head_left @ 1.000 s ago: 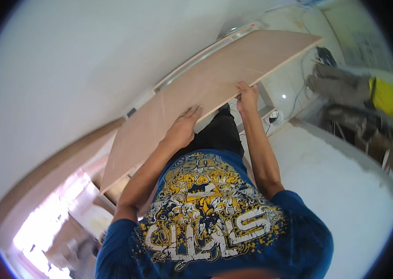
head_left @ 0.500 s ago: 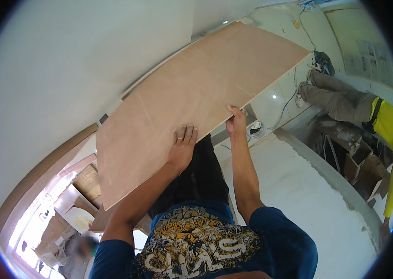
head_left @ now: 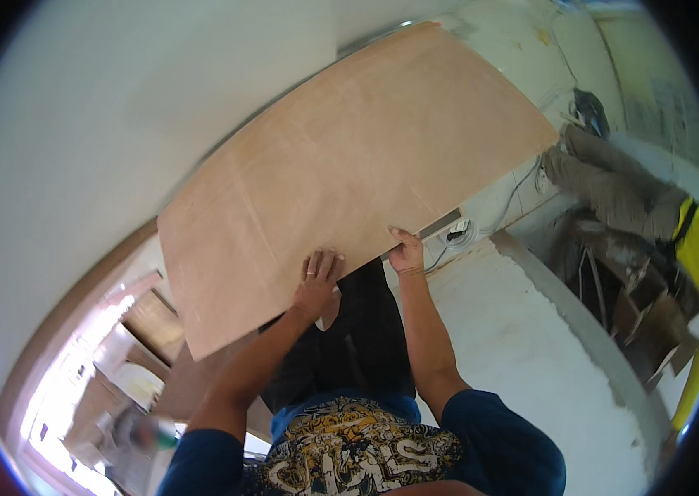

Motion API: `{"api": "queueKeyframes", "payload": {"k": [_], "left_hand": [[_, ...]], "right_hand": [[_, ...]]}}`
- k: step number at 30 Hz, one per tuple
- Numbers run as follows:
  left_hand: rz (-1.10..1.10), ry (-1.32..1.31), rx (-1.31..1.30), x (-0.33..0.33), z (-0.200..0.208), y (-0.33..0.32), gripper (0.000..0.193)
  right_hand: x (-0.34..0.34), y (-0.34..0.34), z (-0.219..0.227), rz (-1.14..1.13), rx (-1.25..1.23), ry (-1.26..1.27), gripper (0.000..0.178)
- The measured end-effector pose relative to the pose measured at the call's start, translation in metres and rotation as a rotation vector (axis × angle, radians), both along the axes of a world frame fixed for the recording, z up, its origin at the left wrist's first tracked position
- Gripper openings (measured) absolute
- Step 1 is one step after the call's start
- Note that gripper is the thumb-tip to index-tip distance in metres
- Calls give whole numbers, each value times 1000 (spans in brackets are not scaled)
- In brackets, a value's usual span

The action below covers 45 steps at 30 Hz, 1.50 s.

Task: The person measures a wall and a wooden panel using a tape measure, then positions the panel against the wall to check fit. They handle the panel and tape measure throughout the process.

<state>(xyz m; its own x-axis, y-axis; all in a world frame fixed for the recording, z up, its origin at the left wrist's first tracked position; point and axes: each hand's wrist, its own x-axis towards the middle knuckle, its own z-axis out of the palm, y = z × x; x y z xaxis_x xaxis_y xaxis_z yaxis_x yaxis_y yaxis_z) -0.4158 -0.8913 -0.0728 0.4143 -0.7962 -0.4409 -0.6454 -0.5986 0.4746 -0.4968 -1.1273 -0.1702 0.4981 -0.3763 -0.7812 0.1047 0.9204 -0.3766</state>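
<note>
A large tan plywood panel (head_left: 341,157) lies tilted in front of me, its far edge along the white wall. My left hand (head_left: 316,281) is at its near edge, fingers laid over the top face, a ring on one finger. A small pale tapered shape (head_left: 329,312) shows below that hand; I cannot tell what it is. Farther right, my right hand (head_left: 405,250) grips the same edge, thumb on top and fingers hidden beneath. Part of an open box-like frame (head_left: 442,221) shows under the panel.
A coiled cable (head_left: 458,235) lies right of the panel. Beyond stands a person in grey trousers (head_left: 614,178) and yellow top, near dark debris and broken boards (head_left: 647,306). A white surface (head_left: 523,355) spreads at my right. Wooden pieces (head_left: 155,322) stand at lower left.
The panel has shifted nearer the wall on its left side and covers more of the frame beneath. Both hands have come lower in view, still at its near edge. The view has tilted slightly.
</note>
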Motion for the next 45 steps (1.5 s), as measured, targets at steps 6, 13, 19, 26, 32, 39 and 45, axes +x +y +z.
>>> {"api": "queueKeyframes", "payload": {"k": [6,13,19,26,32,39,45], "left_hand": [[-61,-68,40,-35,-86,45,61],[-42,-89,4,-66,-154,52,56],[314,159,191,-67,-195,63,52],[2060,416,-155,-84,-307,268,43],[1918,269,275,-45,-323,427,61],[2124,772,8,-39,-384,559,72],[2355,662,-53,-41,-377,562,64]], "right_hand": [[-34,20,-42,231,77,226,22],[-50,14,-99,311,105,632,33],[-61,11,-172,450,116,744,39],[-42,13,-196,433,146,851,44],[-60,10,-201,373,89,830,51],[-44,14,-211,426,71,880,48],[-46,24,-217,584,35,928,45]]}}
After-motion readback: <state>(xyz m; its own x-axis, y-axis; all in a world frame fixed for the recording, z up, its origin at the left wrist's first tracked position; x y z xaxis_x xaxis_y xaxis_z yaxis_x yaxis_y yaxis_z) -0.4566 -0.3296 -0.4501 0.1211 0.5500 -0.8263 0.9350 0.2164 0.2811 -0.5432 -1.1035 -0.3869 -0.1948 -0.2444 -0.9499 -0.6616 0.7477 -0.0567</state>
